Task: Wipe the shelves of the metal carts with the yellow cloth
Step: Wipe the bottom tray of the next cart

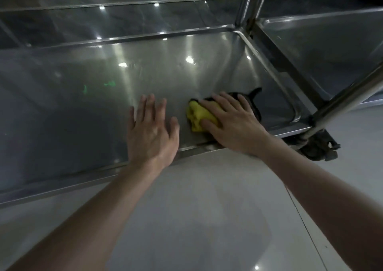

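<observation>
**Wiping down the cart shelf, near the right corner**

Looking down into the metal cart shelf (165, 67), shiny and full of light glare. Right grip (232, 121) laid flat, palm down on the yellow cloth (200, 116), fingers mostly straight, pressing rather than clutching. Cloth bunched up just right of centre frame, sitting on the shelf just inside the near rim and close to the right-hand corner. Something dark and striped (253, 96) poking out from under those fingers, can't tell what exactly. Left grip (152, 130) just beside the cloth on its left, not touching it, spread wide open, palm down on bare steel, holding nothing. Second cart (321, 43) at upper right, right up against the posts (245, 5). Caster (319, 146) at mid right, on pale floor tiles (186, 219).
</observation>
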`<state>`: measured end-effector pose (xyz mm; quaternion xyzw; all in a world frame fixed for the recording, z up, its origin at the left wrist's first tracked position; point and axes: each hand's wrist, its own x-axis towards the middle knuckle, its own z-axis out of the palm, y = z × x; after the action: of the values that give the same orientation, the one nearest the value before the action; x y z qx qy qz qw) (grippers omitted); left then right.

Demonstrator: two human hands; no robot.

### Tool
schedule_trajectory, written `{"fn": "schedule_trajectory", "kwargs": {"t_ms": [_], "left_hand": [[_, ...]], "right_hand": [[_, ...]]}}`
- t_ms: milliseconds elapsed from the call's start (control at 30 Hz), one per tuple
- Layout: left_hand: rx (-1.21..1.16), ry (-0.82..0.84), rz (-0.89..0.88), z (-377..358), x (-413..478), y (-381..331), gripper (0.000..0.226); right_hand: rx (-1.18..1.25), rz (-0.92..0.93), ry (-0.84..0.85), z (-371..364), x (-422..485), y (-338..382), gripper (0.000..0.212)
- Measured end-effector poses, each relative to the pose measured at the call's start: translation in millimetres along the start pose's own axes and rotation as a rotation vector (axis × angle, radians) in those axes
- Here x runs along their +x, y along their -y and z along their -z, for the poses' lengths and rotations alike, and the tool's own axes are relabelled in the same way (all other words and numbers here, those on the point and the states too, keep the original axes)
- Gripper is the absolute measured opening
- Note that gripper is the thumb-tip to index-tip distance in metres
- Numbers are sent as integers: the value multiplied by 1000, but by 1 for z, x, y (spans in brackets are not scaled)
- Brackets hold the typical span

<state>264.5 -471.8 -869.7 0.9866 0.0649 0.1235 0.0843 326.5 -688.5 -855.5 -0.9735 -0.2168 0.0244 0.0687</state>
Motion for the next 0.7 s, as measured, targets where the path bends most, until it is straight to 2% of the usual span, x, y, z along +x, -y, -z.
{"fn": "schedule_trajectory", "kwargs": {"t_ms": [167,267,367,433,567,700], "left_hand": [[44,42,38,-5,-3,-1,76],[55,22,-3,-3,-2,-3,72],[62,-26,-32,-3,-3,-3,61],[62,-66,-70,-4,-2,-3,55],[54,-20,-55,-1,3,-8,52],[51,-40,39,1,18,-40,57]], "right_hand": [[60,-54,38,15,175,-20,70],[46,-100,107,19,213,-16,73],[76,-78,70,12,170,-6,73],[62,-48,30,2,106,-4,71],[58,33,-63,-3,-37,-16,67],[18,10,-3,6,-58,-55,68]]}}
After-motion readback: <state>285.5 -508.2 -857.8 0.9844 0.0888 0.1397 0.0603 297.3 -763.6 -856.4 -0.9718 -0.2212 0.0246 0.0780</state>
